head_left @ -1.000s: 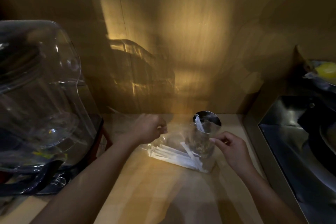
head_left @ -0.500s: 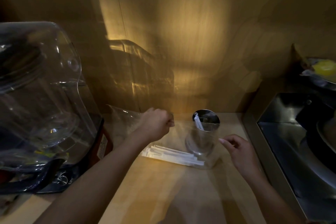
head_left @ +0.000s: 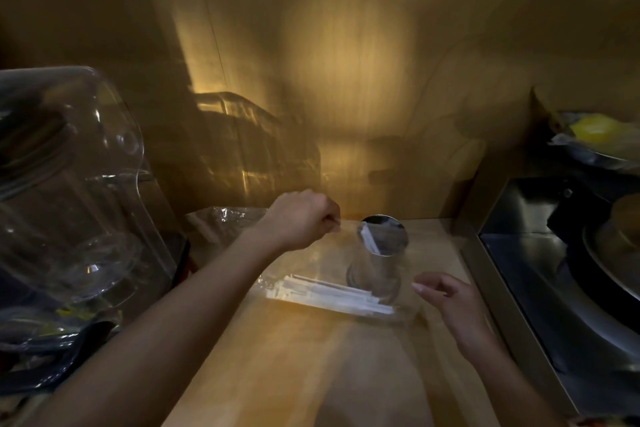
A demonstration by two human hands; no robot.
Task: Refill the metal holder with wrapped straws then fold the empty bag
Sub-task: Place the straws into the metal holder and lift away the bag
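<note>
A round metal holder [head_left: 381, 255] stands upright near the back of the wooden counter, with one wrapped straw [head_left: 369, 240] leaning inside it. A clear plastic bag [head_left: 311, 263] lies in front of and around the holder, and a bundle of white wrapped straws [head_left: 332, 295] lies flat in its lower part. My left hand [head_left: 301, 218] is closed, pinching the bag's upper edge just left of the holder's rim. My right hand [head_left: 446, 298] hovers to the right of the straws, fingers apart, holding nothing.
A large clear plastic dome [head_left: 69, 191] over a machine fills the left side. More crumpled clear plastic [head_left: 225, 218] lies behind my left wrist. A steel sink [head_left: 554, 281] sits at the right, with a yellow item [head_left: 595, 130] on a ledge above. A wood wall stands behind.
My left hand has lifted the bag's edge up and back toward the wall. My right hand let go of the bag and drew back to the right. The straws now lie flatter.
</note>
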